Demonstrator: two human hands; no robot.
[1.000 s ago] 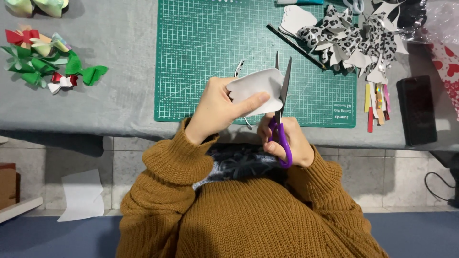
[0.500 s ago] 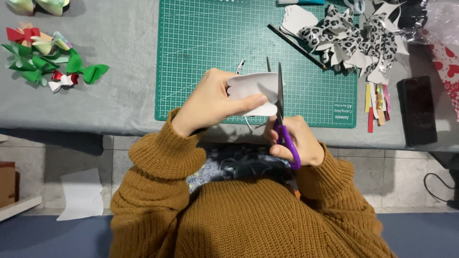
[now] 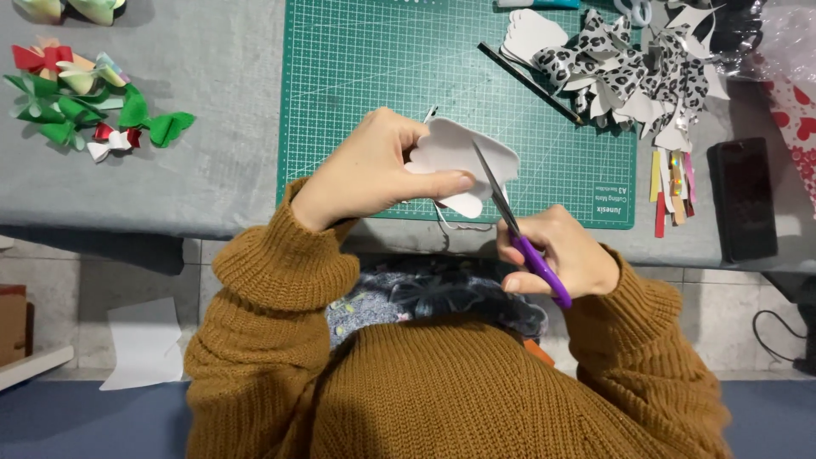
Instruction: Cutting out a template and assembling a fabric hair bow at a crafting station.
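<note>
**Scissor cut through a white scalloped sheet, head view**

Bench (image 3: 212,170), grey-covered, carries all the work. Mat (image 3: 382,76), green and gridded, lies at the middle of the near edge. Heap of leopard-print pieces (image 3: 629,72) sits toward the far right corner, a black pencil (image 3: 531,83) slanting beside it on the mat; a dark phone (image 3: 744,197) lies near the right edge, with coloured strips (image 3: 671,183) between it and the mat. Green and red bows (image 3: 85,106) cluster near the left edge. Left hand (image 3: 365,170) pinches the sheet (image 3: 455,153) between thumb and fingers, holding it in the air over the mat's near edge. Right hand (image 3: 557,255) is closed through the purple loops of the scissors (image 3: 510,221), whose blades lie across the sheet. Sheet judged light, thin and flexible, liable to buckle or tear at its lobes; best held close beside the cut line, as here.
</note>
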